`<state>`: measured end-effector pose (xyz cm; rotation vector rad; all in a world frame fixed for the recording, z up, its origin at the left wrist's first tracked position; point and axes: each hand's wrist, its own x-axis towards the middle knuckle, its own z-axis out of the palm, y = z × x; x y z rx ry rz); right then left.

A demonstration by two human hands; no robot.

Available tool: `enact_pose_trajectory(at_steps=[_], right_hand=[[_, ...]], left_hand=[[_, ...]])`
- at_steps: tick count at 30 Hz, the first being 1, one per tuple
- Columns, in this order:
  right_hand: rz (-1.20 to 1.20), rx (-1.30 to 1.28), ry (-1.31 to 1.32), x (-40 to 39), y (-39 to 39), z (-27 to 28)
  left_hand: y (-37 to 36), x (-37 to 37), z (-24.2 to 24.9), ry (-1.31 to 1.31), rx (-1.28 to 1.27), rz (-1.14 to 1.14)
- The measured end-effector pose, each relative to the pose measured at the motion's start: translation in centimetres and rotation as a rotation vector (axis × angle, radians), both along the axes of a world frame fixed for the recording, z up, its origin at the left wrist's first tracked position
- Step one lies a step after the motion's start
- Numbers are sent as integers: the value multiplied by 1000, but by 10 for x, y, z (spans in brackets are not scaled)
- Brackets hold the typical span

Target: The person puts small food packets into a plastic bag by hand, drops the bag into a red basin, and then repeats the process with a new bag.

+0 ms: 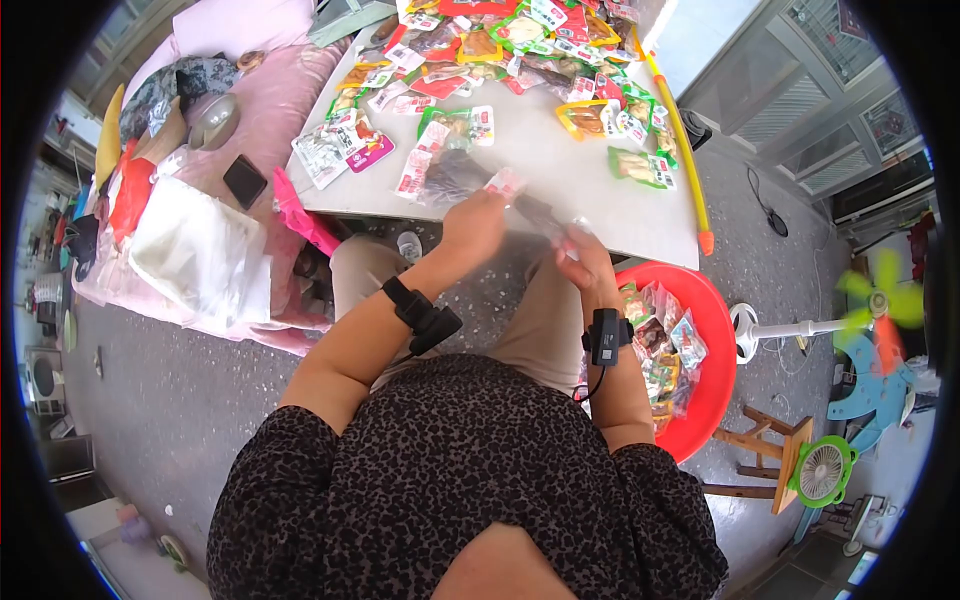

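Note:
My left hand (474, 232) is closed at the front edge of the white table (540, 140), its fingers on the pink and white end of a clear packet with dark contents (541, 213). My right hand (585, 258) pinches the other end of this packet, over the table edge. Just beyond my left hand lies another clear packet with dark contents (455, 177). A green packet (458, 127) is behind it. To the left lie silver and magenta packets (340, 150). Many coloured packets (480, 45) are heaped at the back.
A red basin (717, 350) with packets stands on the floor at the right. Along the table's right side runs a yellow pole (683, 150). At the left is a pink-covered bed (295, 90) with a phone (245, 180). Fans and a wooden stool (793, 455) are at the right.

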<state>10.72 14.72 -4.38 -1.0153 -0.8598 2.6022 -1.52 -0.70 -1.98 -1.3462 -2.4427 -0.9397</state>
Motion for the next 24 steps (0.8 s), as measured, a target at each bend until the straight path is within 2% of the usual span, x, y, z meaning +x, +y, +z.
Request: enact_pose_trajectory(at_steps=[5, 10, 16, 19, 22, 24], right_hand=[[76, 36, 125, -26, -11, -6], [107, 206, 220, -53, -47, 30], [567, 606, -132, -51, -28, 34], [312, 165, 122, -44, -24, 18], [215, 269, 103, -50, -37, 21], [172, 725, 295, -67, -35, -25]], left_hand=[[-5, 7, -3, 40, 3, -48], [-7, 10, 5, 24, 59, -67], [-19, 7, 11, 17, 140, -103], [-21, 8, 13, 7, 173, -109], [-20, 9, 14, 16, 174, -132], [-18, 6, 11, 50, 185, -170]])
